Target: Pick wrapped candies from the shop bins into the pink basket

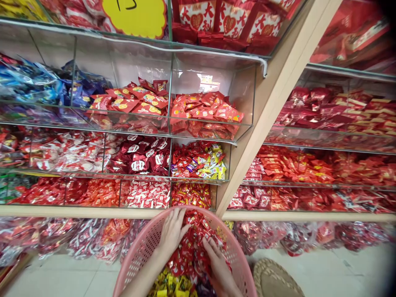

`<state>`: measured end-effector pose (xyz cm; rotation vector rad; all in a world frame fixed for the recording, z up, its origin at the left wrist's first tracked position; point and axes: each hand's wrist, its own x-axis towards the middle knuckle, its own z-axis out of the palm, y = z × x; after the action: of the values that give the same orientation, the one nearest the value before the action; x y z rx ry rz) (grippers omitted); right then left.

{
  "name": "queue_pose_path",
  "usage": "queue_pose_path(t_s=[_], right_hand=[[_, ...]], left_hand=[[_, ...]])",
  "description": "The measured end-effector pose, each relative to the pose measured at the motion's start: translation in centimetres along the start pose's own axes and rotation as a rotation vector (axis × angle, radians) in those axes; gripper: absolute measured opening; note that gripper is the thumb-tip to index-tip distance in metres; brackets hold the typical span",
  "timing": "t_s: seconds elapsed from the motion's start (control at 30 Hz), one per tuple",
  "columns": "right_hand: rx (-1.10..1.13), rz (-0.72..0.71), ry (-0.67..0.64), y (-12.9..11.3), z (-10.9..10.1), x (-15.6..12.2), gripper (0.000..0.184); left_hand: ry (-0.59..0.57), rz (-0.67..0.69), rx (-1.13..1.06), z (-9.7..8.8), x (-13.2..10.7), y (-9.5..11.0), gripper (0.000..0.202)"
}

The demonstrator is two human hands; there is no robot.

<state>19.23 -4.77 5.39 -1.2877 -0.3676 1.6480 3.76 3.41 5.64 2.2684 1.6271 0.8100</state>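
A pink perforated plastic basket (140, 241) stands in front of me below the shelves. Inside it lies a heap of red-wrapped candies (192, 251), with yellow-wrapped candies (175, 285) nearer to me and some dark purple ones beside those. My left hand (172, 232) is in the basket at the heap's left side, its fingers stretched and its thumb apart, touching the red candies. On the other side of the heap my right hand (215, 258) rests with extended fingers against the red candies. What lies under both palms is hidden.
Glass-fronted shelf bins (201, 132) of wrapped sweets rise ahead, split by a slanting wooden post (262, 123). Clear bags of sweets (114, 239) lie beneath the bottom ledge. A yellow price card (136, 18) hangs at the top. A woven-edged shoe (275, 280) is on the tiled floor.
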Motion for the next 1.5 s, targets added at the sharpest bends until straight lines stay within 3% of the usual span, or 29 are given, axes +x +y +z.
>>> queue_pose_path(t_s=[0.1,0.2,0.33,0.4,0.5,0.77,0.97,1.07,1.27,1.4,1.5], right_hand=[[-0.039,0.023,0.012,0.1,0.6,-0.5,0.049],[-0.100,0.036,-0.020,0.9,1.1,-0.5,0.049],[-0.167,-0.012,-0.305,1.9,1.8,-0.4,0.047],[-0.232,-0.023,-0.381,2.2,2.0,-0.4,0.047],[-0.316,-0.004,-0.380,2.5,2.1,-0.5,0.047],[-0.279,-0.088,-0.392,2.5,2.2,-0.4,0.046],[-0.307,-0.084,-0.374,2.6,2.0,-0.4,0.037],[-0.318,-0.066,-0.361,2.8,1.6,0.0,0.033],[-0.328,-0.125,-0.324,2.2,0.8,0.2,0.031],[-0.256,-0.051,-0.291,1.4,0.5,-0.3,0.033],[-0.200,-0.023,-0.292,1.1,0.1,-0.3,0.033]], left_hand=[[0.014,-0.021,-0.206,-1.4,-1.3,0.5,0.039],[-0.083,-0.050,-0.456,-2.2,-3.0,1.1,0.035],[-0.231,-0.190,-0.674,-1.9,-4.5,1.5,0.034],[-0.269,-0.209,-0.710,-1.6,-4.8,1.4,0.031],[-0.283,-0.177,-0.707,-1.4,-4.9,1.2,0.024],[-0.290,-0.237,-0.706,-1.2,-5.2,0.5,0.026],[-0.213,-0.236,-0.757,-1.3,-4.9,0.4,0.029],[-0.143,-0.307,-0.804,-1.4,-4.7,0.2,0.030],[-0.002,-0.591,-0.908,-0.6,-4.2,-0.9,0.036],[0.012,-0.622,-0.973,0.2,-3.4,-0.8,0.038],[-0.055,-0.598,-0.968,0.7,-2.7,-0.4,0.040]])
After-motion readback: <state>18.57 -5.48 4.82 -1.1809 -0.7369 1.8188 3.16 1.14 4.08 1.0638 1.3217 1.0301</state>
